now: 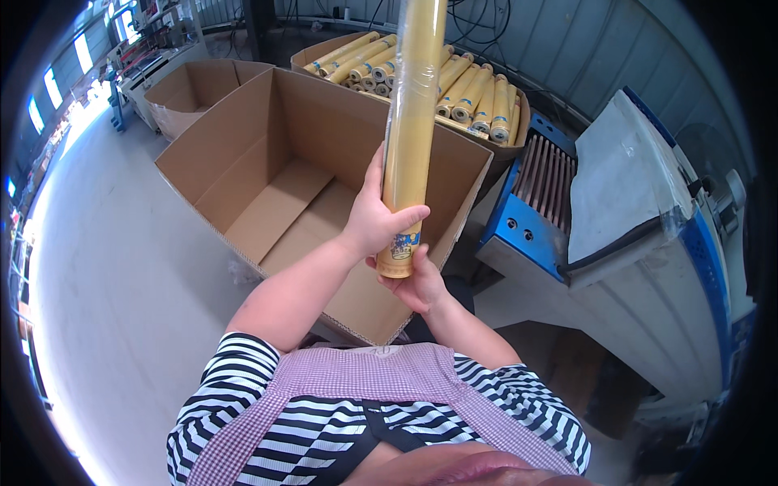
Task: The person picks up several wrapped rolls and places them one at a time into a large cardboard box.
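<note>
A long yellow plastic-wrapped roll (413, 121) stands nearly upright in front of me, its top cut off by the picture's upper edge. Around its lower part, my left hand (377, 215) is closed, thumb across the front. My right hand (417, 283) grips the bottom end from below and the right side, some fingers hidden behind it. A blue printed picture marks the roll near that end. Both hands are over a large open cardboard box (219, 158), whose visible floor shows only its flaps.
Behind the box, another carton (519, 121) is filled with several similar yellow rolls (474, 93). A smaller open carton (174, 101) stands at the far left. To the right is a blue and white machine (648, 275) with metal rollers (545, 174). Grey floor (130, 267) extends on the left.
</note>
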Available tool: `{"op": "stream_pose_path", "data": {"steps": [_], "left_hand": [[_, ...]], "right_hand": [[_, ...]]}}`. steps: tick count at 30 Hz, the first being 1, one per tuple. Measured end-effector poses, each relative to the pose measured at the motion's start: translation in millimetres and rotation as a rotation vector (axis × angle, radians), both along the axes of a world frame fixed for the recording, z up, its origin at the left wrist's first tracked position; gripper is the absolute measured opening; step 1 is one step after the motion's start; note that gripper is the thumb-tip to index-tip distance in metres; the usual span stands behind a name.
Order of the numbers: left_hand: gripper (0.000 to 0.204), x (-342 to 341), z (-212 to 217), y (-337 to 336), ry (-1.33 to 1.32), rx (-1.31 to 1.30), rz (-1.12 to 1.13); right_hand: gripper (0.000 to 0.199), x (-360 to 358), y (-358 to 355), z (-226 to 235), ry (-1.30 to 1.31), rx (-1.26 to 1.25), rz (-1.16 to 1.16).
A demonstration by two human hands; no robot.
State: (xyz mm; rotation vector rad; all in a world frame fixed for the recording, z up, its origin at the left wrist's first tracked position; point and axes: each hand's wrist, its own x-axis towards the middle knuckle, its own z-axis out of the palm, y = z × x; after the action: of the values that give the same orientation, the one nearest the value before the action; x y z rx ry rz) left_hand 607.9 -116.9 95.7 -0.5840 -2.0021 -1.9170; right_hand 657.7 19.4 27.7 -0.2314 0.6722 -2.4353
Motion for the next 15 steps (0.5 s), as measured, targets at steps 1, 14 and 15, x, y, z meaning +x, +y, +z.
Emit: {"op": "stream_pose_path", "data": {"steps": [1,14,15], "left_hand": [[0.113,-9,4,3,-0.044,0.002,-0.038],[0.075,-32,-39,-21,-0.686,0.191,-0.294],[0.074,-24,-35,-28,-0.788,0.207,-0.283]], "right_hand": [[0.054,-3,3,-6,0.152,-0.012,0.042],[0.056,-9,20,5,0.073,0.415,-0.01],[0.056,-10,32,11,0.06,0.459,0.007]]}}
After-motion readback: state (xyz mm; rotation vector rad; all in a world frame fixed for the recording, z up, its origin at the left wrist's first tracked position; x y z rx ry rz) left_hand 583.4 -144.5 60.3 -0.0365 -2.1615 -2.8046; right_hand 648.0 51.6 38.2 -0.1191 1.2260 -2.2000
